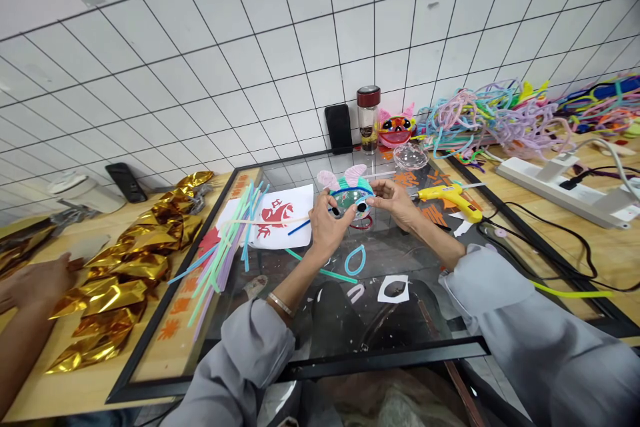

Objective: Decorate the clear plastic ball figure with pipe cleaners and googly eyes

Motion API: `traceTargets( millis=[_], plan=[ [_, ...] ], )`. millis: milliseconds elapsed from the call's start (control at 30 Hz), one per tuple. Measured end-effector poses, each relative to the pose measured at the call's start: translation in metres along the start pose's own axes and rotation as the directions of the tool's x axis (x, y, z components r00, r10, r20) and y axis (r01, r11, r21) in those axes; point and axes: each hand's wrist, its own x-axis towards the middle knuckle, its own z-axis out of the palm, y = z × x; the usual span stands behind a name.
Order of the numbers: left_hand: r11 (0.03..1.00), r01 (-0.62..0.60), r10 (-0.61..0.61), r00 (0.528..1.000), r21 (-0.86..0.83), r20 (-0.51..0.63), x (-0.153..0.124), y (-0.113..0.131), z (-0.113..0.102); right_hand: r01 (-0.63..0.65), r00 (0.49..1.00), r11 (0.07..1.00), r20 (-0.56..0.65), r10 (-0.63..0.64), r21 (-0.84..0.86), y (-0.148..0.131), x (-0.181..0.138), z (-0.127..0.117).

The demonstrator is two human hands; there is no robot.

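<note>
Overall, a wooden worktop [75,390] carries a black-framed glass panel [390,355], and a heap of coloured fuzzy stems [480,120] lies just beyond the glass panel's far right corner. On the glass panel's right part rests a yellow glue gun [450,197]. Over the glass panel's middle is a pink-eared animal face [350,198]; the left hand [327,230] has its grip pinching the left side, the right hand [397,203] its grip pinching the right edge. A blue teardrop loop [364,257] lies toward the glass panel's near side.
</note>
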Motion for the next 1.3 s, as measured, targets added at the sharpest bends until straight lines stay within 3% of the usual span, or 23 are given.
traceTargets(
  millis=[533,1300],
  plan=[
    [0.996,-0.010,0.014,0.999,-0.086,0.039,-0.003,-0.004,-0.001,-0.006,1.000,1.000,0.001,0.006,0.002,0.001,0.001,-0.001],
    [0.988,0.045,-0.044,0.999,0.149,-0.011,0.006,0.013,-0.007,0.002,1.000,1.000,0.018,-0.002,-0.013,0.000,0.000,-0.001]
  ],
)
